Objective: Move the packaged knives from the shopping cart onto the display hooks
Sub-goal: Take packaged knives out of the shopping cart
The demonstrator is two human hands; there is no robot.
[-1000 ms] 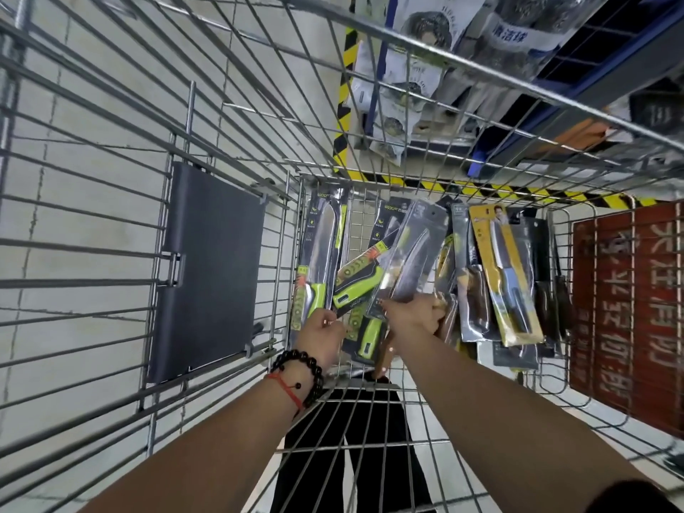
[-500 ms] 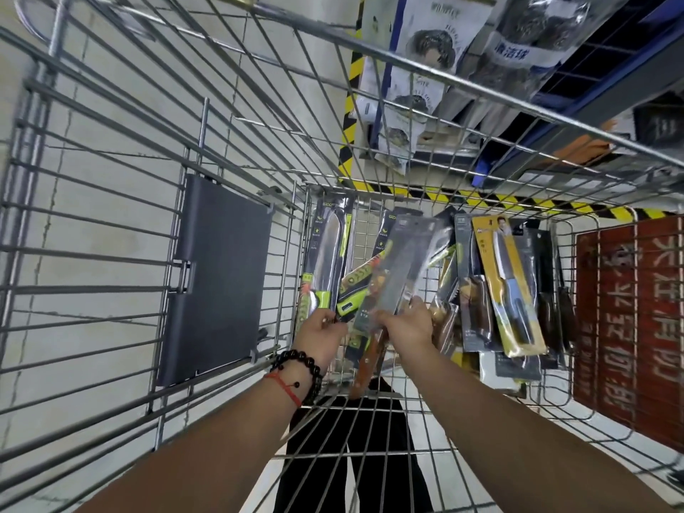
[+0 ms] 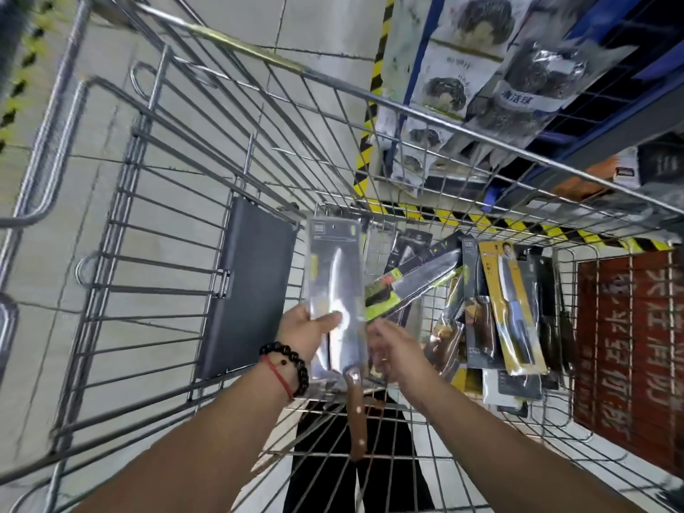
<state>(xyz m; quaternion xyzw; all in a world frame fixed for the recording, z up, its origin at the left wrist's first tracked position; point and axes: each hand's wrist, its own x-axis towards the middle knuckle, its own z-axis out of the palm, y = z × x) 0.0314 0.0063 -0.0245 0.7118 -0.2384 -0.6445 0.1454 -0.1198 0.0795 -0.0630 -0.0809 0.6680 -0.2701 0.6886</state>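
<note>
Head view, centre of frame: left hand (image 3: 307, 329) grips a packaged knife (image 3: 335, 290) upright over the cart (image 3: 155, 224). Right hand (image 3: 394, 346) touches the package's lower right edge, fingers loosely curled; more packaged knives (image 3: 510, 309) lie at right.

Two bare forearms, no sleeves visible. Left hand (image 3: 309, 333): no rings visible. Left wrist: bead bracelet (image 3: 292, 362), dark round glossy beads, single strand; just behind it thin red cord (image 3: 278, 375), wrapped around wrist, small dark bead on it. Right hand (image 3: 398, 346): wrist bare, no bracelet; possible ring on one finger, too blurred to confirm. Dark trousers (image 3: 318, 453), black, seen through cart wires, two legs with pale floor between.
</note>
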